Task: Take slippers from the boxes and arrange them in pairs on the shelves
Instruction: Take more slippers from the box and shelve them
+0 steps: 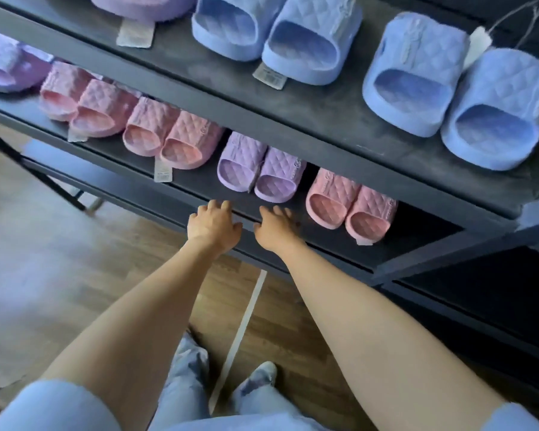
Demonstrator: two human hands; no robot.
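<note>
Head view: left hand [213,225] and right hand [276,227] lie at the lower shelf's [417,239] front edge, fingers loosely apart, holding nothing, just before a lilac slipper pair [259,169]; 2 blue slipper pairs [308,23] stand on the upper shelf [324,113]

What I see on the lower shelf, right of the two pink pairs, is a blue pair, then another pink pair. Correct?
Not quite. The head view shows a purple pair there on the lower shelf, not a blue one. It does sit right of the two pink pairs, with another pink pair after it.
</note>
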